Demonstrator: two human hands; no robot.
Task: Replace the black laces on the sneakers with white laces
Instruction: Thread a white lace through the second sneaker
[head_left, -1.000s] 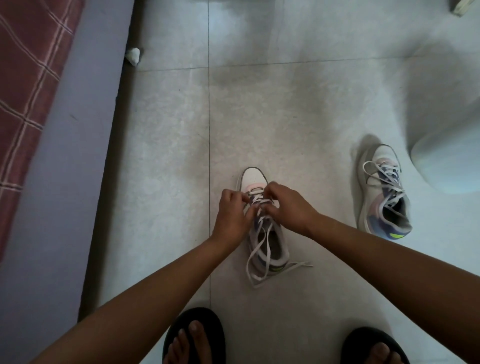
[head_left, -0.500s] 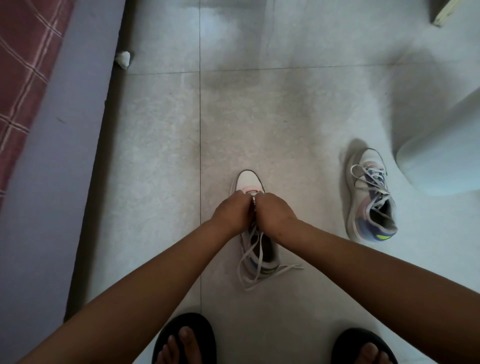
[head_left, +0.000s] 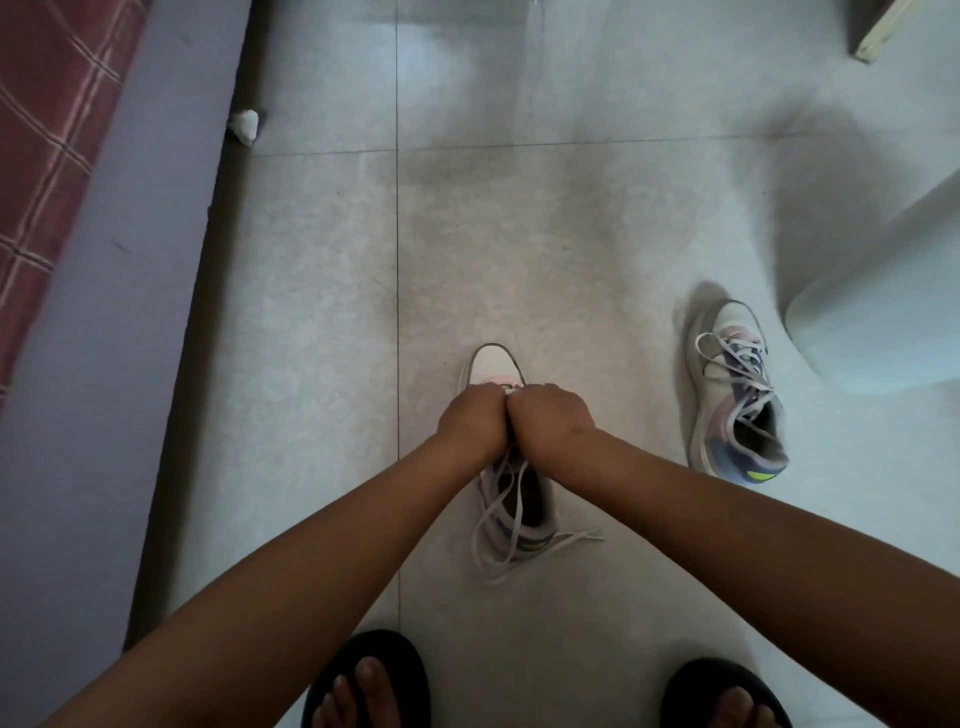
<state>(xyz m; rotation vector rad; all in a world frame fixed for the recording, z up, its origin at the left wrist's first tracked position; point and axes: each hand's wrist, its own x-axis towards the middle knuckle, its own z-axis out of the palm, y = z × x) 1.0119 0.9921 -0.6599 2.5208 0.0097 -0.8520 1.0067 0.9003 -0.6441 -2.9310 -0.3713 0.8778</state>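
Together, left hand and right hand pinch the white lace, hiding the sneaker eyelets.

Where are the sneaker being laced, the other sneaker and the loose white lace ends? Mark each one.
sneaker being laced (head_left: 491, 364), head view, on its white toe cap.
other sneaker (head_left: 706, 415), head view, on its pale side wall.
loose white lace ends (head_left: 574, 539), head view, on the end lying on the floor beside the heel.

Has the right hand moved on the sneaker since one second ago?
Yes. The right hand came left along the sneaker and now meets the left hand over the laces.
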